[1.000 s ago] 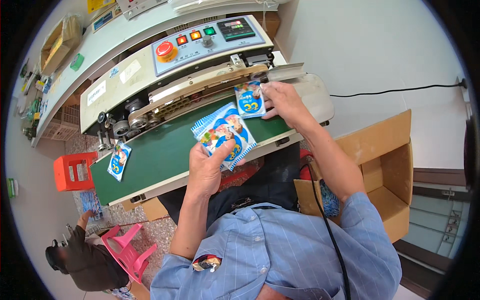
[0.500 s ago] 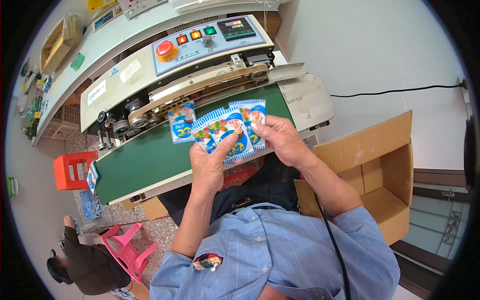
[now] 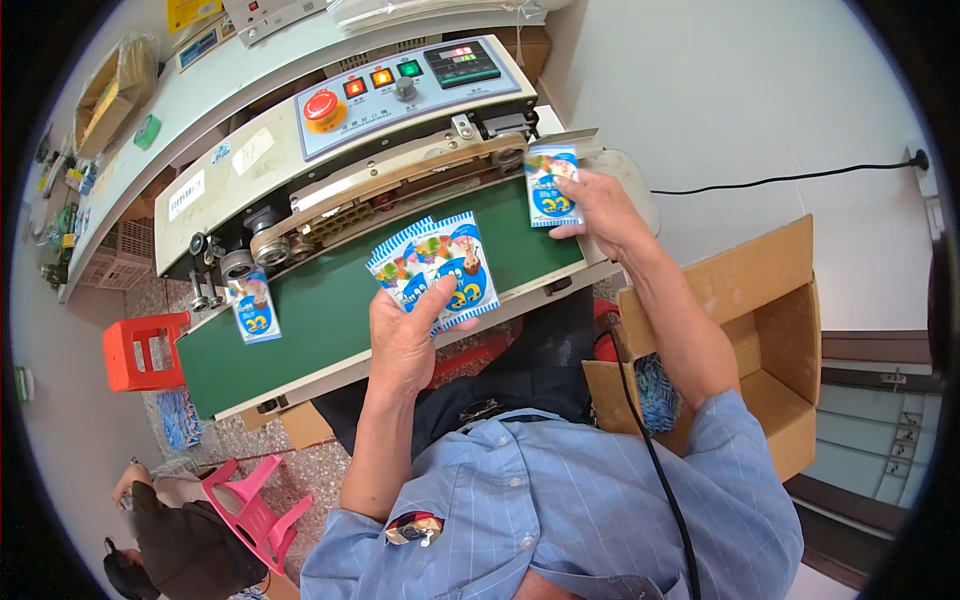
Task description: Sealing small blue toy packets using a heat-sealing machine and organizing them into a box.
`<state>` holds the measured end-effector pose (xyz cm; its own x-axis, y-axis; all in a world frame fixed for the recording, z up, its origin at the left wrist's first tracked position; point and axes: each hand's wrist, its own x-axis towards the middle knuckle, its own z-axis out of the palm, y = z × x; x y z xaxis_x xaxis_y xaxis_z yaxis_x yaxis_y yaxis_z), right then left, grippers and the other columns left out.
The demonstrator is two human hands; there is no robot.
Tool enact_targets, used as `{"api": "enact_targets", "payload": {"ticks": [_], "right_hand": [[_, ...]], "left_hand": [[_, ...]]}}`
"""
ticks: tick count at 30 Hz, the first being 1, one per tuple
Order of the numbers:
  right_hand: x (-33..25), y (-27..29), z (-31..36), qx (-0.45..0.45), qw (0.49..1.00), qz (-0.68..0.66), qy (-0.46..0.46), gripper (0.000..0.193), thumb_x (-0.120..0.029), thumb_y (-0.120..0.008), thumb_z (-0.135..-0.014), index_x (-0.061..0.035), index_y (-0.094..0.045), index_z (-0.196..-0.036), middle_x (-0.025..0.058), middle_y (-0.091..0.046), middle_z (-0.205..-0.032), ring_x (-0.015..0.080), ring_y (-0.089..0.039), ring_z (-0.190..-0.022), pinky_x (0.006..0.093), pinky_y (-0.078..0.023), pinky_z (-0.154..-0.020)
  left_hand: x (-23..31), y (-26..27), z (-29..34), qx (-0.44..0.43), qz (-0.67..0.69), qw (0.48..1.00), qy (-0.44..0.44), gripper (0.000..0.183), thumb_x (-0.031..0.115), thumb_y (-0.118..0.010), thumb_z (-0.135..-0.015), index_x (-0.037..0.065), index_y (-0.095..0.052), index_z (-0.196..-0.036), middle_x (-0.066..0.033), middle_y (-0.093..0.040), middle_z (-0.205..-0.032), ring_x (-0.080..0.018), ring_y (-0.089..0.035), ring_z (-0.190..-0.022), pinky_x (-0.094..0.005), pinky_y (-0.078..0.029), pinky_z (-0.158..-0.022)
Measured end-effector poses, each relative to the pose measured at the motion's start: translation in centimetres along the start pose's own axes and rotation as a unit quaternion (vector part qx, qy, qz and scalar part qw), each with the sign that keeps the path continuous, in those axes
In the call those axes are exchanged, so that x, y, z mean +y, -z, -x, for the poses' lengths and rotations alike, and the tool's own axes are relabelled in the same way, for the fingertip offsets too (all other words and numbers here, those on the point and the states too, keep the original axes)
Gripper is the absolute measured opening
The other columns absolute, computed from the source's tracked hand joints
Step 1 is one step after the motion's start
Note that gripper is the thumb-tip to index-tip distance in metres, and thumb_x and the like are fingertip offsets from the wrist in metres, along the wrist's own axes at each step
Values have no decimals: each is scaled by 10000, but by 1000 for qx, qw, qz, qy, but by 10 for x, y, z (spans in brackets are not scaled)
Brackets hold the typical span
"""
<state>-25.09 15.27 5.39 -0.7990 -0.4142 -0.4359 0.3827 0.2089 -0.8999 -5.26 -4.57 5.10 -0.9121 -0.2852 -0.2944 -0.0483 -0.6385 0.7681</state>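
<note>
My left hand [image 3: 405,340] is closed on a small fan of blue-and-white candy packets [image 3: 466,268], held above the green conveyor belt [image 3: 340,330] with the thumb across the front one. Further right, my right hand [image 3: 608,215] pinches a single candy packet [image 3: 551,200] upright by its edge. The top of that packet is at the right end of the band sealer [image 3: 230,175], beside its metal guide plate. Another candy packet [image 3: 256,312] stands on the left part of the belt, by the sealer's rollers.
An open cardboard box [image 3: 740,285] with blue-and-white packets inside stands at my right. A black cable [image 3: 650,460] hangs over it. Left of the belt are a red stool [image 3: 135,355] and more packets [image 3: 178,420] on the floor. A person [image 3: 190,535] is near a pink chair [image 3: 250,505].
My right hand has moved right and away from the fan with one packet. The packet on the belt has travelled left. The packet at the belt's left end is no longer there.
</note>
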Motion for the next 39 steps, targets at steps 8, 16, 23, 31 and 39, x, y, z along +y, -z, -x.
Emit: {"api": "enact_targets", "payload": {"ticks": [8,16,23,31,39], "right_hand": [[2,-36,-6,-62,996,56,20,367,-305,-520,-1018,17,-595,-1178,122,-665,-1030,182,-668,-946,313,-611,-684],[24,-61,50,-210,972,-30,104,356,-278,-592,-992,-17,-591,-1235,71,-684,-1123,159,-671,-995,338,-591,-757],[-1,-9,19,9,998,-52,25,304,-217,-561,-999,-15,-590,-1225,75,-692,-1057,158,-693,-848,317,-620,-644],[1,-25,-22,-62,997,-6,-46,327,-245,-613,-976,-14,-612,-1208,73,-691,-1048,150,-693,-859,323,-625,-647],[2,-54,33,-92,994,48,36,525,-431,-529,-998,18,-562,-1269,124,-641,-1107,182,-640,-990,346,-571,-767]], "left_hand": [[-4,-11,-2,60,-19,998,-15,316,68,-717,-882,-6,-607,-1169,-113,-702,-1063,-182,-719,-840,-272,-616,-546],[-11,-23,-7,-29,-4,1000,7,281,85,-662,-922,-15,-605,-1178,-116,-690,-1086,-195,-702,-913,-314,-633,-669],[-8,-5,-6,-46,-2,999,28,296,141,-570,-988,-39,-570,-1223,-147,-669,-1121,-242,-693,-975,-346,-629,-752],[-10,-4,-3,-9,-12,1000,24,279,114,-693,-917,-24,-618,-1148,-112,-702,-1059,-156,-699,-889,-292,-630,-633],[-12,-15,-6,59,-34,997,-23,319,66,-774,-829,-5,-623,-1102,-83,-717,-989,-130,-702,-785,-245,-589,-520]]}}
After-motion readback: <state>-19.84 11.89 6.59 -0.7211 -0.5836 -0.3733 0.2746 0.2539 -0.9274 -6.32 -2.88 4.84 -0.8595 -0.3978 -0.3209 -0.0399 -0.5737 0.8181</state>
